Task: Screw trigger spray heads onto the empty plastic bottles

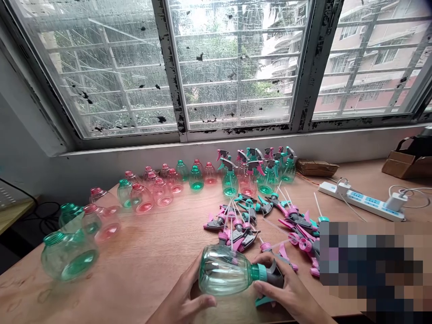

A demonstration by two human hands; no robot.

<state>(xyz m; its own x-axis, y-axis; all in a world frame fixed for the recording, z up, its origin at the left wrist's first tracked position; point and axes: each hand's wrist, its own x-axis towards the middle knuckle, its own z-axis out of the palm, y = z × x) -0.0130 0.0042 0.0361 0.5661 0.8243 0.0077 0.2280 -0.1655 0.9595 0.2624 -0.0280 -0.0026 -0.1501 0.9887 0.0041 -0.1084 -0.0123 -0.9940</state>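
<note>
A clear green spray bottle [226, 271] lies sideways between my hands over the table's front edge, its neck toward the right. My left hand [189, 292] is wrapped around the bottle's base end, thumb along the near side. My right hand [286, 283] grips the grey and teal spray head [274, 274] at the neck, where the teal collar meets the bottle. Just beyond the bottle lies a pile of loose pink and grey spray heads [238, 234] with thin white tubes. More pink spray heads [300, 225] lie to the right of it.
Open pink bottles [141, 198] and green bottles [69, 256] stand at the left and back. Bottles with spray heads fitted [230, 177] stand by the wall. At right are a white power strip [362, 201], a brown package [316, 168] and a cardboard box [407, 157]. A blurred patch hides the right front.
</note>
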